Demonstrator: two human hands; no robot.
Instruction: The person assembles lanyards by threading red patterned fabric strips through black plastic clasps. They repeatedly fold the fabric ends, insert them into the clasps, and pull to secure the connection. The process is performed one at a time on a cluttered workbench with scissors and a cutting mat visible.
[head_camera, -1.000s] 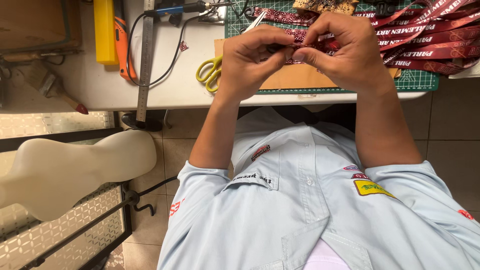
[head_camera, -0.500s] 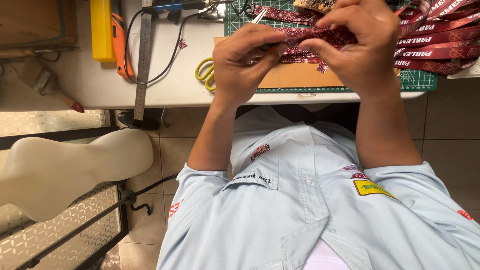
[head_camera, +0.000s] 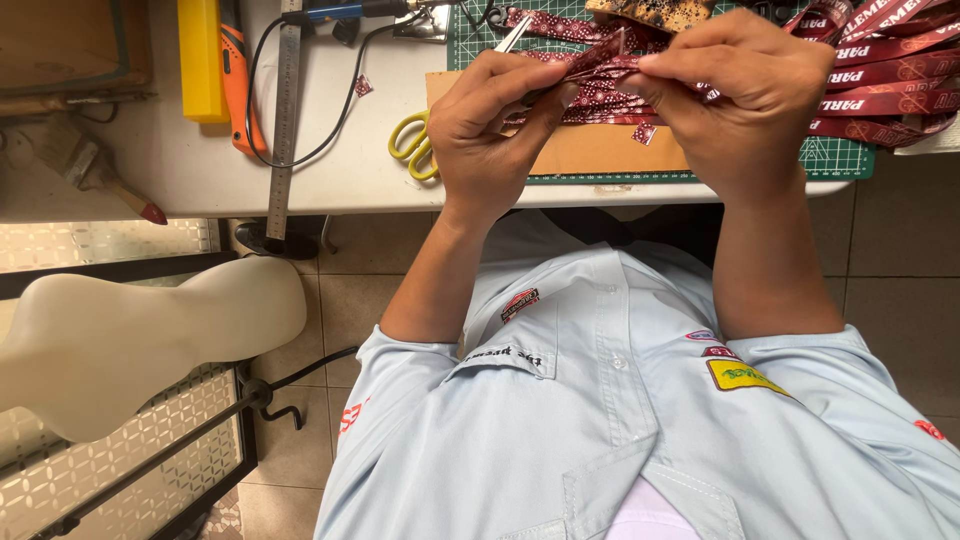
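Both of my hands hold one dark red patterned ribbon strip (head_camera: 600, 75) above the table's near edge. My left hand (head_camera: 495, 125) pinches its left part between thumb and fingers. My right hand (head_camera: 745, 95) grips the right part, fingers curled over it. More dark red printed ribbons (head_camera: 880, 75) lie in a pile on the green cutting mat (head_camera: 835, 160) under and right of my right hand. A brown board (head_camera: 610, 150) lies on the mat beneath the hands.
Yellow-handled scissors (head_camera: 412, 145) lie left of my left hand. Further left are a steel ruler (head_camera: 285, 110), a black cable (head_camera: 335, 90), an orange cutter (head_camera: 240, 85), a yellow block (head_camera: 203, 60) and a brush (head_camera: 95, 170). A pale mannequin form (head_camera: 130, 340) stands on the tiled floor.
My hands have spread slightly apart along the ribbon, and the right hand has lifted a little toward the far side of the table.
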